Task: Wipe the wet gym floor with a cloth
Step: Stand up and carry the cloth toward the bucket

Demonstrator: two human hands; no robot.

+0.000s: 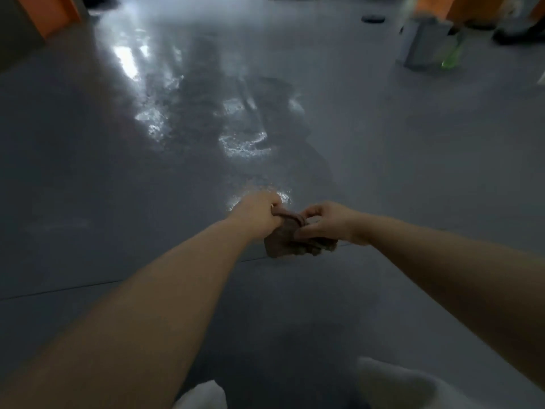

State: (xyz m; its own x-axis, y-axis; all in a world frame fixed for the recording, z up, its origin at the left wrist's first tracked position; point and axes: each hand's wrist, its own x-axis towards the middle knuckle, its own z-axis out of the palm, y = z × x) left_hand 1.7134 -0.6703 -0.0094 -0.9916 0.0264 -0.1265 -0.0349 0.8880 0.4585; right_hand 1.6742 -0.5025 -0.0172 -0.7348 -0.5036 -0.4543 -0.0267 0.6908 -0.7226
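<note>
Both hands were out in front holding the cloth (295,240) low over the grey floor (88,187). The left hand (261,211) had its fingers curled tight round a twisted end of it. The right hand (324,221) pinched the other end, thumb and fingers closed on the fabric. The cloth was brown, bunched and part twisted between them, its lower folds hanging near or on the floor; contact could not be told. The whole frame was blurred.

The water (241,143) lay ahead of the hands in shiny patches, one small patch just beyond the left knuckles, bigger ones farther up, well apart from the cloth. So most of the wiping looked not yet done.

Risks, as judged:
- The cloth was wadded, not spread. Wiping like that would likely smear water around with little soaked up.
- It looked twisted as if being wrung. If it was already soaked, drips would wet the dry floor under the hands.
- The puddles were beyond arm reach. Leaning or shuffling forward onto the wet, glossy surface could mean a slip; pale knees or feet (392,385) showed at the bottom edge, which of the two was unclear.
- A grey bin (424,42) and a green thing (452,54) stood far right, well clear, low risk.
- The far patches could be missed.
</note>
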